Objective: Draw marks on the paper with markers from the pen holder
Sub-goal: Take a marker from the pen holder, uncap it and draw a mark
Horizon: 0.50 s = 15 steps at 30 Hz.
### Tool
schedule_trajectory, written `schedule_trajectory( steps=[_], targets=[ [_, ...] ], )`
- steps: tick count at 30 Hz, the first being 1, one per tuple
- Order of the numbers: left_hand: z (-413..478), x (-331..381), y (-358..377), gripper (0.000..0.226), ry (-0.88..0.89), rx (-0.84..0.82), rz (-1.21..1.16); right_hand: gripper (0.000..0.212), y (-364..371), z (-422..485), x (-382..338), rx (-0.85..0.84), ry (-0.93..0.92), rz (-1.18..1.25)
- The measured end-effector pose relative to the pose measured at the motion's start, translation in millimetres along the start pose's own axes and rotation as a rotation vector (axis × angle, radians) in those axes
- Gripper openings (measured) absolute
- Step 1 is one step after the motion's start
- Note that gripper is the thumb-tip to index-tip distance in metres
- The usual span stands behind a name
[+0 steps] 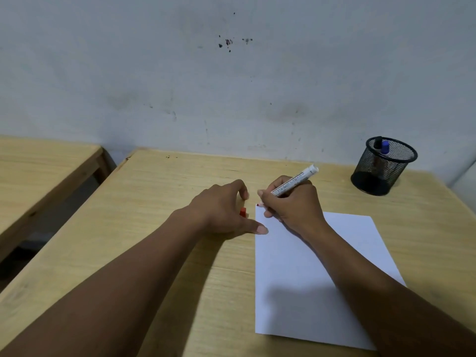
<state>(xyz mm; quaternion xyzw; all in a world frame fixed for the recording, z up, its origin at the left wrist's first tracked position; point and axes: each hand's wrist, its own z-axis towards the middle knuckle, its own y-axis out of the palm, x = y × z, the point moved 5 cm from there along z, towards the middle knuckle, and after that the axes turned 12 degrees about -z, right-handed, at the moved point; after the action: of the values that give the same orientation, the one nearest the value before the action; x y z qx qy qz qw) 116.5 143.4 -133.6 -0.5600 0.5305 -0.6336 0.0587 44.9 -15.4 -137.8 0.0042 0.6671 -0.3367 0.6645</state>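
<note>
A white sheet of paper (309, 279) lies on the wooden desk (154, 228). My right hand (293, 204) grips a white marker (296, 181), its red tip touching the paper's far left corner. My left hand (224, 210) rests on the desk just left of the paper, thumb on the sheet's edge, fingers curled over a red cap (243, 212); whether it grips the cap is unclear. A black mesh pen holder (383, 167) stands at the far right, holding a blue-capped marker (385, 146) and a black-capped one.
A grey stained wall rises right behind the desk. A second wooden desk (46, 171) stands to the left, separated by a gap. The pen holder sits close to the desk's far right corner.
</note>
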Motion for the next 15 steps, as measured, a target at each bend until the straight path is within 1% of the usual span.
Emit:
schedule_trajectory(
  steps=[7, 15],
  targets=[
    [-5.7, 5.0, -1.5, 0.079, -0.009, -0.005, -0.025, 0.024, 1.9, 0.5, -1.3, 0.000, -0.038, -0.072],
    [-7.5, 6.7, -2.2, 0.080, -0.029, -0.005, -0.024, 0.021, 2.3, 2.2, 1.4, -0.019, -0.009, 0.008]
  ],
)
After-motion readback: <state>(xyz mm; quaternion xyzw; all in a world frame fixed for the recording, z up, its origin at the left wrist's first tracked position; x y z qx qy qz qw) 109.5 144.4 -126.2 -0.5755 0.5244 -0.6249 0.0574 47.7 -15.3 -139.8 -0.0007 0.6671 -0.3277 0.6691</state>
